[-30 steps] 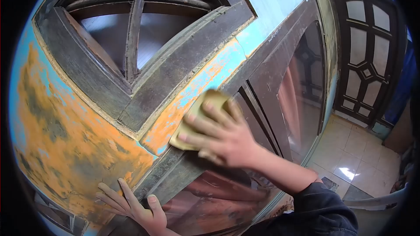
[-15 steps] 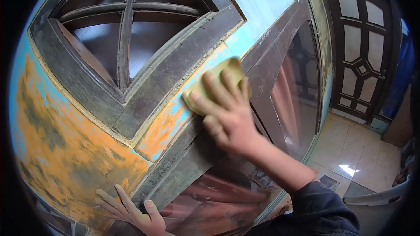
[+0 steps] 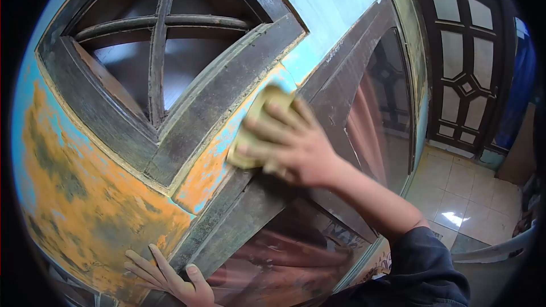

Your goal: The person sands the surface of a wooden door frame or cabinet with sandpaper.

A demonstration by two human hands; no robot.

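– Where is the sanding pad?
– Held against the painted strip by the right hand's flattened grip; the left hand is laid open below.
– Handling?
– Judged light and bendable; best pinned across its back.

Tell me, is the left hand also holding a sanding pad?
No, the left hand lies flat and empty on the orange wall.
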